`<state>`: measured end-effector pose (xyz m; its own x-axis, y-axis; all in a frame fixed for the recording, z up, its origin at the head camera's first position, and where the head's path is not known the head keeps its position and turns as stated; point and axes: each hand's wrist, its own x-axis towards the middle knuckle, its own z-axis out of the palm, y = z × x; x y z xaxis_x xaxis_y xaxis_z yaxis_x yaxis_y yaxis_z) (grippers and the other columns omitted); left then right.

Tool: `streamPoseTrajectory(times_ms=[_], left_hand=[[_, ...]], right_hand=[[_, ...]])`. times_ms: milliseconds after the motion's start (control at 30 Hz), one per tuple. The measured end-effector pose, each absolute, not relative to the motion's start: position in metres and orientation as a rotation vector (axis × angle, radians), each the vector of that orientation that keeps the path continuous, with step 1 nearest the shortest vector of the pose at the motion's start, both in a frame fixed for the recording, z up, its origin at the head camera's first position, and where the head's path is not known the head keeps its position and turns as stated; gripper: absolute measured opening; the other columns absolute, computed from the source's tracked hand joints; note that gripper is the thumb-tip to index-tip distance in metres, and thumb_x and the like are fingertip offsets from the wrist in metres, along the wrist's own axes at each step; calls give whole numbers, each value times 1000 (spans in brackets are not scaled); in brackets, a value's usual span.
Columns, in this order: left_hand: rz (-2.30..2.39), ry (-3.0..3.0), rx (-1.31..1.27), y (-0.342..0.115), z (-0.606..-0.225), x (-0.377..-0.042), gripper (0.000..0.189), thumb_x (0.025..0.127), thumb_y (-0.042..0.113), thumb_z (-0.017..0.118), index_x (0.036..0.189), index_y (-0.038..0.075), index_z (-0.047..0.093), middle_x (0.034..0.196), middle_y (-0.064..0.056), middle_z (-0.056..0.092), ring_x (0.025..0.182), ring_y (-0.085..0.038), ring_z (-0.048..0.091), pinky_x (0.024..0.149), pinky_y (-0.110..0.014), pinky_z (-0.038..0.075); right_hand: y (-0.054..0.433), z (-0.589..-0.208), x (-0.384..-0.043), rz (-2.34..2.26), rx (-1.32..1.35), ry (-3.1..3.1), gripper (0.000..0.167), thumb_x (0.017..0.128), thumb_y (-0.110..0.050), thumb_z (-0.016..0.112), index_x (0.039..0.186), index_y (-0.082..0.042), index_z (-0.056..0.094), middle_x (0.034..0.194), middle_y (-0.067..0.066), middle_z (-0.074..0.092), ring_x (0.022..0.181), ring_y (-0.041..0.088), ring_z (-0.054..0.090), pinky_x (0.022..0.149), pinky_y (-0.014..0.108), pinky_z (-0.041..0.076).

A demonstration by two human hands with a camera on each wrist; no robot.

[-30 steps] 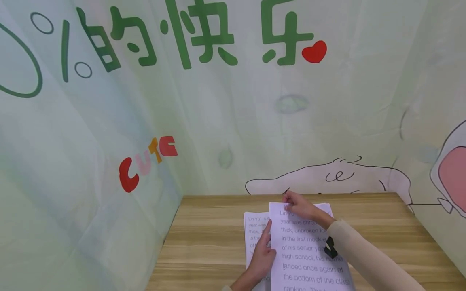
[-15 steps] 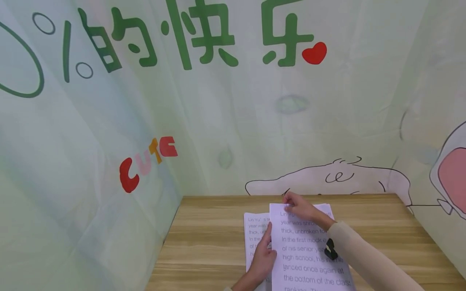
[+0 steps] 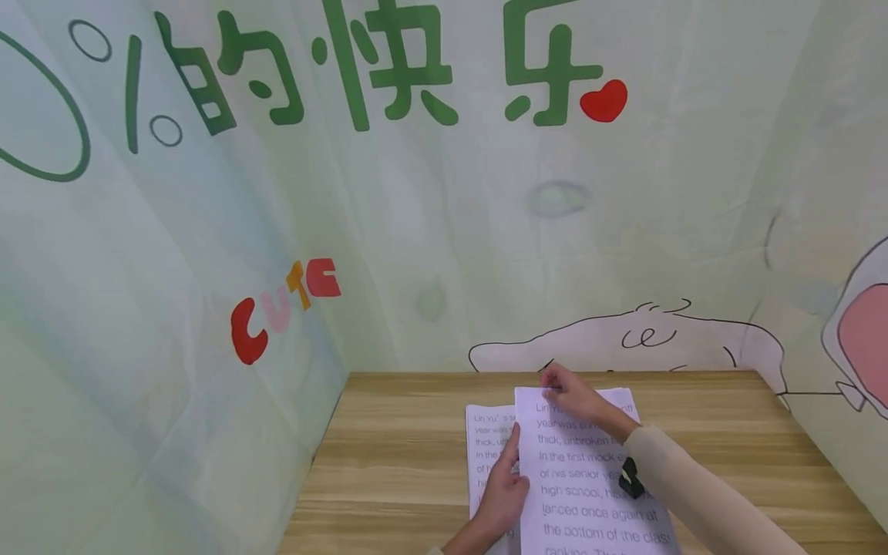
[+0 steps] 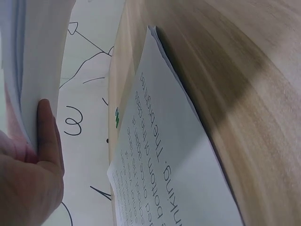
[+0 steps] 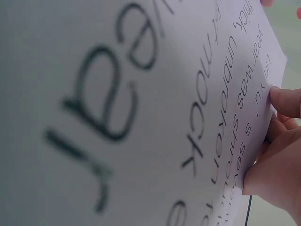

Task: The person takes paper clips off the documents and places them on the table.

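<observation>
We are holding the top sheet [image 3: 590, 478] long axis near-to-far: our right hand [image 3: 576, 399] is pinching its far edge, our left hand [image 3: 502, 493] gripping its left edge. It is lying partly over the lower sheet [image 3: 484, 447], which is sticking out leftward on the table [image 3: 388, 462]

Wooden table [image 3: 388, 462], pale green backdrop [image 3: 430, 231] with green characters, red heart [image 3: 603, 101], colourful "CUTE" lettering [image 3: 284, 304]

Top sheet [image 3: 590, 493] lies on the table [image 3: 388, 462], overlapping a lower sheet [image 3: 486, 447] that sticks out at top sheet's left. Left hand [image 3: 502, 493] at top sheet's left edge; right hand [image 3: 576, 397] at its far edge. Backdrop [image 3: 416, 231] behind the table.
</observation>
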<state>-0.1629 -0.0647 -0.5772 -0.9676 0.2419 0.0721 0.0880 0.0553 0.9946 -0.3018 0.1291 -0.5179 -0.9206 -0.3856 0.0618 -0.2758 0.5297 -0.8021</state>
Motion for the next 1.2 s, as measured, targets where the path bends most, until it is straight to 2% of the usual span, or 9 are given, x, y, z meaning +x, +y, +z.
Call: streamPoseTrajectory(times_ms=[133,200,333,433,533,733,833,1100,1200], left_hand=[[2039,2217,309,-62,-578,-163,88,92,-14,46,171,11,15,177,-15,17,148,-34,46,69,-21,55],[2035,2223,293,-61,-578,-163,89,92,-14,46,171,12,15,177,-14,17,150,-35,44,73,-22,57],[2042,2221,282,-60,-578,-161,89,91,-15,46,171,11,15,176,-16,18,147,-36,48,85,-21,58],[2049,2217,289,-59,-579,-160,90,91,-15,47,171,11,14,176,-17,19,143,-35,51,88,-22,58],[2057,2207,284,-58,-578,-160,90,92,-15,47,171,12,14,176,-17,19,144,-35,51,85,-23,59],[2071,2189,288,-58,-576,-158,90,92,-16,46,171,12,15,176,-18,16,144,-37,50,76,-23,59],[2080,2182,296,-59,-576,-157,90,92,-16,46,171,12,15,176,-20,18,142,-37,52,73,-23,58],[2059,2202,278,-59,-577,-156,90,92,-14,47,171,12,14,176,-18,17,147,-38,46,87,-23,57],[2064,2196,282,-61,-578,-155,90,92,-14,47,171,13,14,176,-19,19,142,-36,50,89,-22,57]], right_hand=[[131,-518,-303,-1389,-555,2617,17,102,1,57,116,-9,60,107,7,66,97,21,62,90,38,50],[133,-519,-304,-1390,-568,2612,17,103,0,57,116,-9,59,106,7,66,96,21,61,89,38,50],[135,-519,-305,-1400,-584,2606,17,103,0,56,118,-9,59,108,8,66,97,20,61,88,35,50],[137,-517,-306,-1424,-567,2609,17,104,0,55,118,-9,59,111,10,66,99,20,62,88,33,50],[137,-514,-307,-1451,-561,2620,16,104,0,54,118,-7,58,110,12,67,98,21,62,87,33,50],[139,-509,-309,-1478,-520,2651,16,104,-1,56,119,-5,57,97,10,66,85,21,59,77,33,50],[140,-510,-309,-1480,-512,2654,20,102,0,58,122,-2,58,98,12,66,85,21,60,76,32,51],[147,-510,-309,-1455,-497,2680,25,100,1,63,124,-2,60,102,11,67,91,22,61,83,33,51],[151,-509,-309,-1447,-487,2686,24,99,0,64,123,-4,62,101,11,67,90,22,62,83,34,52]])
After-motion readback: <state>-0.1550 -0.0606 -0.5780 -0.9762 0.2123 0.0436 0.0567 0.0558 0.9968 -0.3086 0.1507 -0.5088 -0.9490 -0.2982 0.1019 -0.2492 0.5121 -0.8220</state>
